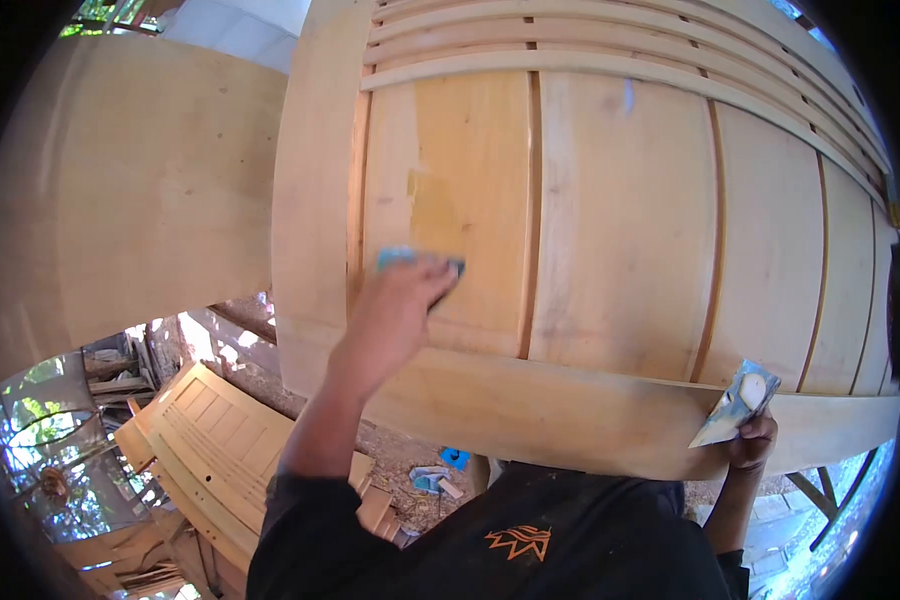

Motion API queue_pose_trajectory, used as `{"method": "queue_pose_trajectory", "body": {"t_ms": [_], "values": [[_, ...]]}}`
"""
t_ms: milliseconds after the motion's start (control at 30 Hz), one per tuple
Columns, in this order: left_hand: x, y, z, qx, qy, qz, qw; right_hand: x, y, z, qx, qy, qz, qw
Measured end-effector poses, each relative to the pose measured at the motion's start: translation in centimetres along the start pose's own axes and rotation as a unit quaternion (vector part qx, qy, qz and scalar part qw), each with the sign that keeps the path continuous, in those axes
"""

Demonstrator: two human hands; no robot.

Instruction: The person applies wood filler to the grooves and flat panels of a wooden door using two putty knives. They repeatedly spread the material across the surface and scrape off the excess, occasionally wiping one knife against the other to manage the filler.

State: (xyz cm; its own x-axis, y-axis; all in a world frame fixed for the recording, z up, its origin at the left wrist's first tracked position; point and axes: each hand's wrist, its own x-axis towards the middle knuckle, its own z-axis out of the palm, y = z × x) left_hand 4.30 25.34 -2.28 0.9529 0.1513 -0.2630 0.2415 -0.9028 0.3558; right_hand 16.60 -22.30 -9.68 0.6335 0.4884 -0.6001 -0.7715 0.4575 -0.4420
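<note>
We count two hands, each with one item: the left hand (390, 305) is closed on a blurred teal-and-dark tool (397, 256), whose exact kind we cannot tell, and the right hand (756, 438) pinches a thin, smeared plate (720, 422) carrying one pale lump (754, 389). One large wooden panel (620, 220) fills the space before us, with at least four upright sections parted by darker grooves and several long slats (450, 66) beyond. The tool is over its leftmost full section, where one yellower patch (470, 140) shows; the plate is by the near rail (570, 410). To the left stand one plain board (150, 190) and, lower down, one smaller slatted wooden piece (220, 420). Our left forearm hides some of the near rail, and our dark shirt (490, 545) covers part of the littered ground (395, 455). The wood looks pale, smooth and faintly knotted.
</note>
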Motion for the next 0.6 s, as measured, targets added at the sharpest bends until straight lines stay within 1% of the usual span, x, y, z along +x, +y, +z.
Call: {"method": "queue_pose_trajectory", "body": {"t_ms": [33,133,167,200,267,300,367,467,533,600], "values": [[-0.9,1.5,-1.0,-0.011,-0.056,-0.014,0.998,-0.1,-0.1,-0.2,-0.003,0.001,0.004,1.000],[0.0,-0.4,-2.9,-0.035,-0.130,0.021,0.991,0.0,0.1,-1.4,-0.007,0.022,-0.007,1.000],[2.0,-0.9,-3.8,-0.012,-0.070,0.003,0.997,0.1,0.0,-0.3,-0.006,-0.007,-0.001,1.000],[4.8,-1.6,-4.8,0.008,-0.011,-0.017,1.000,0.2,-0.2,-0.4,-0.004,-0.008,-0.003,1.000],[10.8,-3.8,-6.6,0.075,0.027,0.022,0.997,0.1,-0.2,-0.8,-0.007,-0.004,0.010,1.000],[13.9,-6.4,-6.4,0.047,0.029,0.026,0.998,0.1,-0.1,-1.0,-0.015,-0.005,0.003,1.000],[17.8,-7.3,-7.6,0.071,-0.047,0.004,0.996,0.2,-0.2,-1.8,-0.015,-0.019,-0.008,1.000],[17.6,-6.0,-8.6,0.035,-0.138,-0.060,0.988,-0.3,-0.3,-0.8,-0.012,-0.020,0.005,1.000],[16.5,-7.3,-7.3,0.004,-0.172,-0.022,0.985,0.0,-0.4,-0.3,-0.014,-0.033,0.017,0.999],[13.6,-6.3,-6.4,-0.006,-0.191,0.012,0.982,0.1,-0.6,-0.8,-0.020,-0.056,0.029,0.998]]}}
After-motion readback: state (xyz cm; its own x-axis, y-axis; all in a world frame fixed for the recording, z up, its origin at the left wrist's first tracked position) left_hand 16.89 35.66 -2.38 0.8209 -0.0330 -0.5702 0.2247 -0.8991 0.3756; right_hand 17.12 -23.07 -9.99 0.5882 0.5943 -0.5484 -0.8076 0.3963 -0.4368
